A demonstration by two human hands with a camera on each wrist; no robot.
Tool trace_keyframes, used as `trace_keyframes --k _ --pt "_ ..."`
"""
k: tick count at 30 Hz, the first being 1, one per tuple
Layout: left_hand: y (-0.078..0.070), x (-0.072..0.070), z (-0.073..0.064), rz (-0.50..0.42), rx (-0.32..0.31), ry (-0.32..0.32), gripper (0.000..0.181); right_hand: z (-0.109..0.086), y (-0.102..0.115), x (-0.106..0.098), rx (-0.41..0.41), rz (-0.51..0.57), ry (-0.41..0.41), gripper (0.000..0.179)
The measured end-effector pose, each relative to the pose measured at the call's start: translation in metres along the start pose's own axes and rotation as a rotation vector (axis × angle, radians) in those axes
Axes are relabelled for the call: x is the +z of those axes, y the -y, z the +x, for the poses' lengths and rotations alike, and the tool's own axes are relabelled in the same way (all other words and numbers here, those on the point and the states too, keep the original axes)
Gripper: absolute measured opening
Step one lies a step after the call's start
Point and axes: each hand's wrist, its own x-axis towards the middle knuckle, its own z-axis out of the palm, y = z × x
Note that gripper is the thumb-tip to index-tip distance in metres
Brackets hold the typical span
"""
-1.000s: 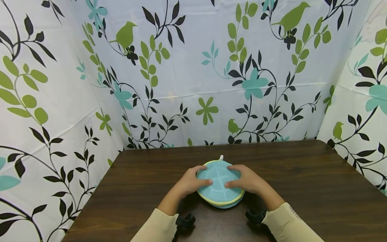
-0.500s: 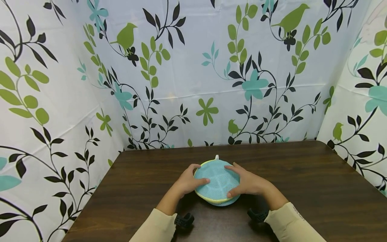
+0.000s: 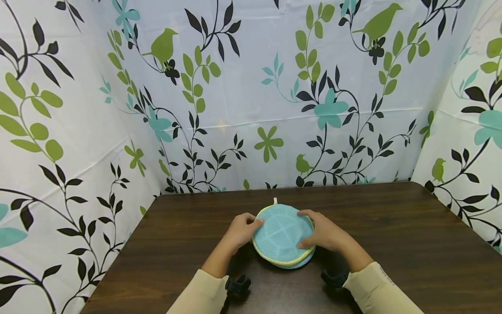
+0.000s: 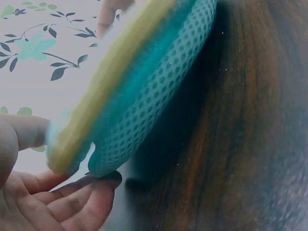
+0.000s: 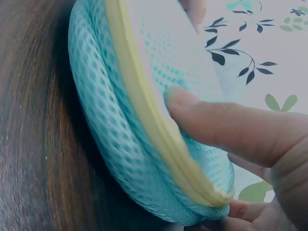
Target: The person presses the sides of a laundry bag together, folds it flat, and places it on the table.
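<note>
A round, turquoise mesh bag (image 3: 283, 235) with yellow edging lies between both hands, low over the table. A small white loop (image 3: 275, 201) sticks out from its far edge. My left hand (image 3: 240, 232) pinches the left rim, thumb on top; in the left wrist view its fingers (image 4: 98, 204) reach under the mesh. On the opposite side, my right hand (image 3: 326, 234) grips the right rim. The right wrist view has the thumb (image 5: 216, 120) pressing the top face and other fingers partly hidden beneath. Soft folds of mesh (image 5: 103, 125) bulge below the edging.
The dark wooden table (image 3: 392, 235) extends around the bag. Behind it and at both sides hangs a white curtain (image 3: 243, 104) printed with leaves and birds. Black straps (image 3: 238, 285) sit at both wrists.
The bag has turned a little counterclockwise, its white loop shifting left. My left thumb has drawn back from the top towards the left rim. The right hand slid along the right edge.
</note>
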Motion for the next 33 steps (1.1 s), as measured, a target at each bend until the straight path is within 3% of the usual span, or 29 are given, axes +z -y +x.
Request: trace_keyframes --k 5,10,18,27,33 --pt "0.001 0.001 0.001 -0.025 0.057 0.042 0.052 0.001 -0.002 -0.001 0.013 0.0 -0.031 0.076" --pt "0.001 0.001 0.001 0.015 0.039 0.112 0.036 -0.001 -0.002 -0.001 0.027 -0.028 -0.04 0.06" --pt "0.001 0.001 0.003 0.061 0.028 0.156 0.044 0.001 -0.005 0.003 0.02 -0.09 -0.034 0.052" --pt "-0.002 0.007 0.003 0.148 0.043 0.134 0.042 0.0 -0.002 0.011 0.032 -0.129 -0.03 0.05" --pt "0.003 0.006 0.003 0.127 0.043 0.107 0.039 0.001 -0.009 0.012 0.011 -0.086 -0.055 0.044"
